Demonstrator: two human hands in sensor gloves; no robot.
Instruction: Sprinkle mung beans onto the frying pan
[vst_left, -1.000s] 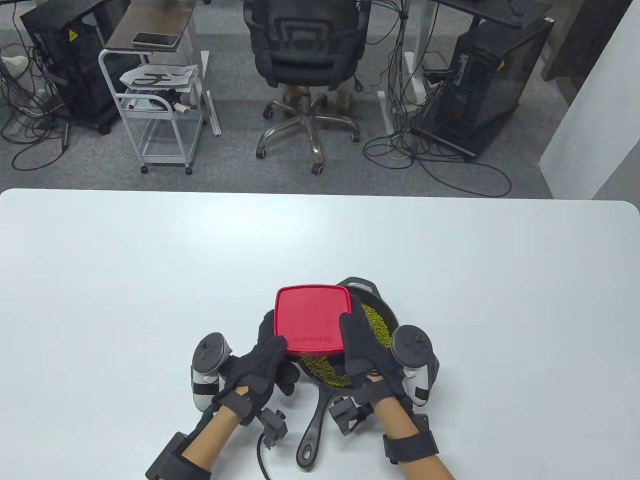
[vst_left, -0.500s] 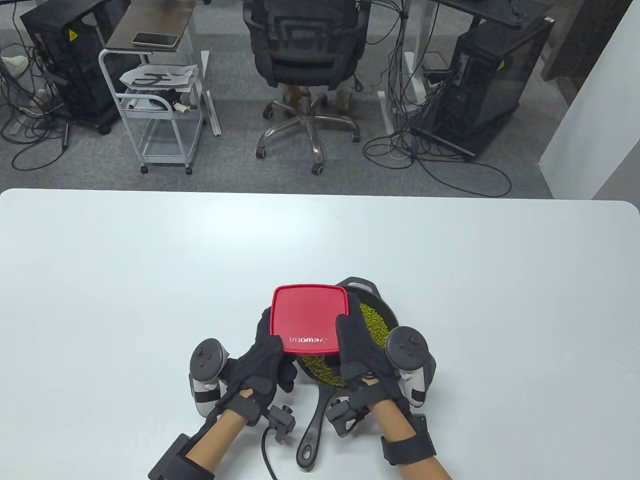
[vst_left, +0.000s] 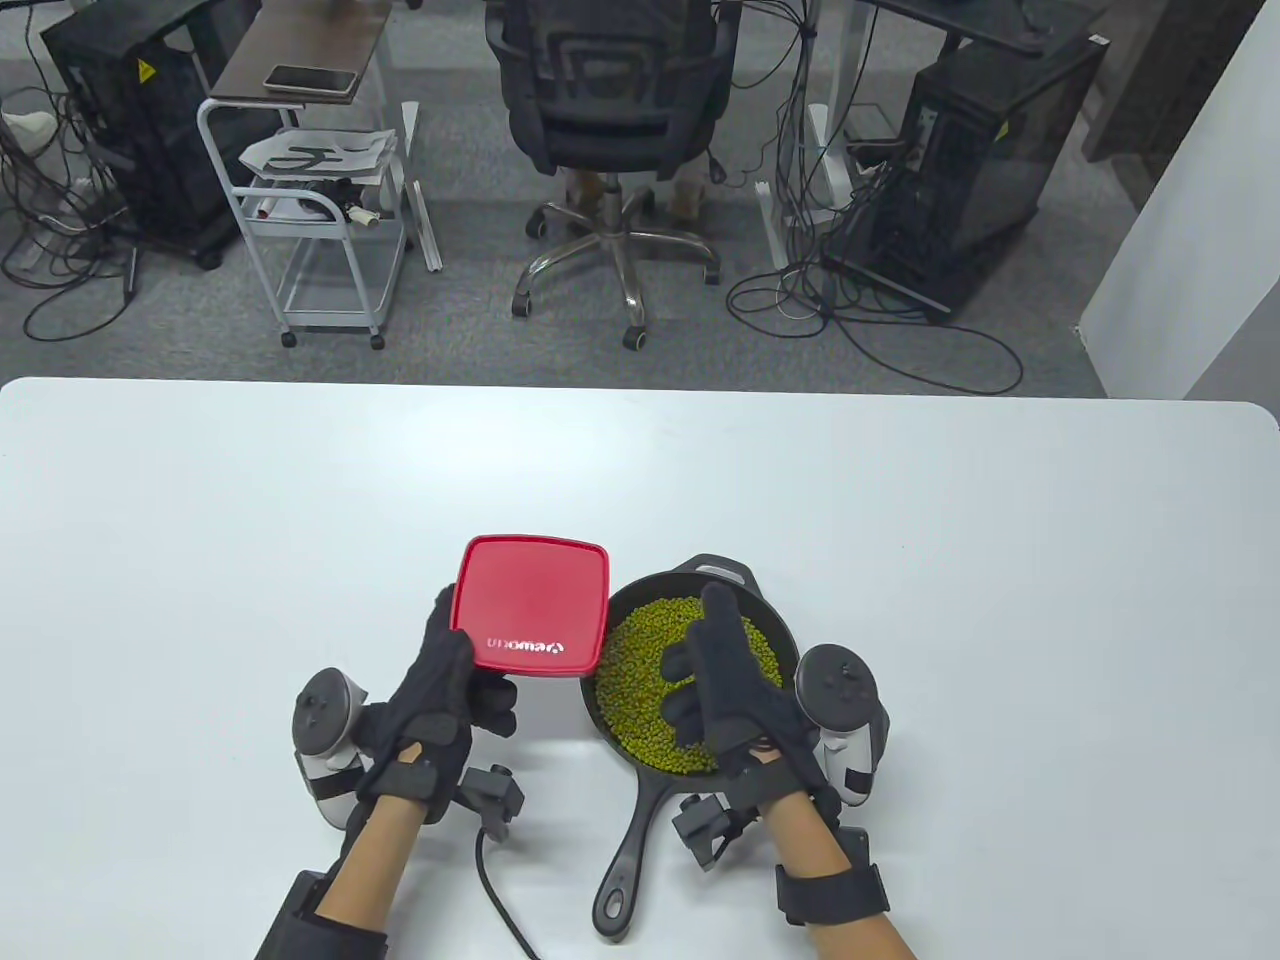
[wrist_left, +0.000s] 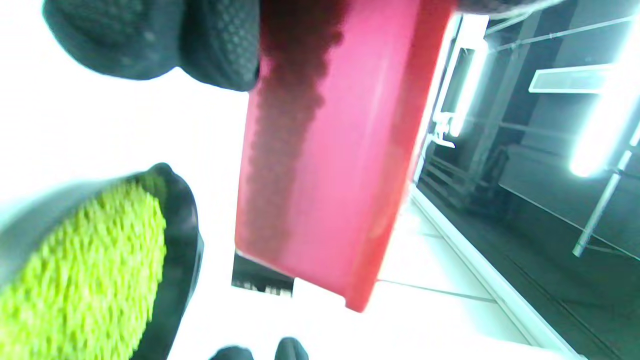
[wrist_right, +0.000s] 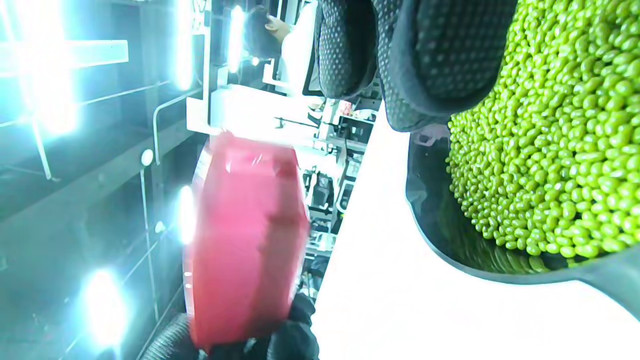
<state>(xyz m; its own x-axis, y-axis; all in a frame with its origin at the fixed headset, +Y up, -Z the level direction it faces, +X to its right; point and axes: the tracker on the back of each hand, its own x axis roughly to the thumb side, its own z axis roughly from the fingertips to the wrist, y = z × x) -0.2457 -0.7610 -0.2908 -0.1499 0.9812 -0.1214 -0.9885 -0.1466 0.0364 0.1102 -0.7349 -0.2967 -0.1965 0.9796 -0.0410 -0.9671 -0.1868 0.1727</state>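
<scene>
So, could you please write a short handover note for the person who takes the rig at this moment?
Left hand: holds the red container by its near edge, lifted left of the frying pan.
Right hand: over the pan, holding nothing.
Mung beans: a thick layer covers the pan bottom; pan sits on the white table, handle toward the person.
Done: beans are in the pan.
Left: probably only set the container down.

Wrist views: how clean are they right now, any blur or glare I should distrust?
Left wrist view: motion-blurred, the mung beans smear into streaks, the table is blown out white. Right wrist view: beans sharp, the red container blurred, ceiling lights flare at left. Table view: evenly lit and sharp.
</scene>
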